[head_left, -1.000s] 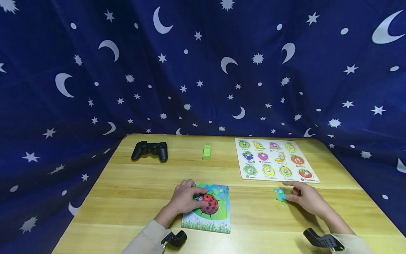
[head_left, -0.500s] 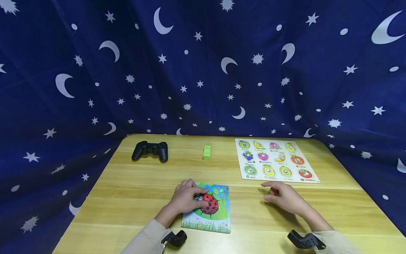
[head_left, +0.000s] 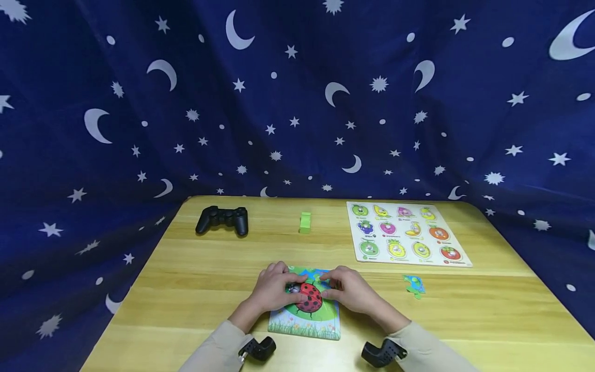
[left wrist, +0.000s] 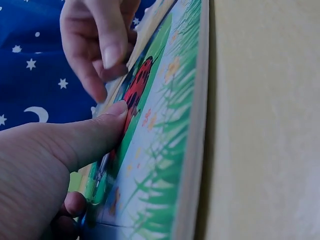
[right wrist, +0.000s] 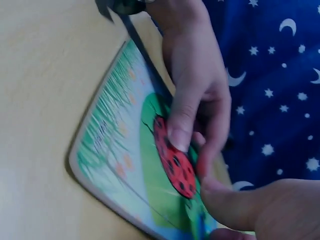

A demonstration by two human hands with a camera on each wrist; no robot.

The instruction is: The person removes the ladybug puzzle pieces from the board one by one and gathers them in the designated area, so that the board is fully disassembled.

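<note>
A ladybug jigsaw puzzle [head_left: 304,328] with a grass border lies flat on the table in front of me. My left hand [head_left: 274,292] holds it at its left side, the thumb [left wrist: 107,127] pressed on the red ladybug and the other fingers bent toward the far edge. Over the puzzle's right side is my right hand [head_left: 350,292], thumb and index finger apart and close to the surface. In the left wrist view no piece shows between its fingers. A loose blue-and-green puzzle piece [head_left: 415,285] lies on the table to the right.
A fruit knob puzzle board [head_left: 409,232] sits at the back right of the wooden table [head_left: 209,279]. Farther left are a small green block [head_left: 304,222] and a black game controller [head_left: 222,221]. A starry blue cloth [head_left: 297,98] hangs behind the table.
My right hand has left the loose puzzle piece and swung left to the ladybug puzzle. The piece stays on the table. My left hand keeps its place on the puzzle.
</note>
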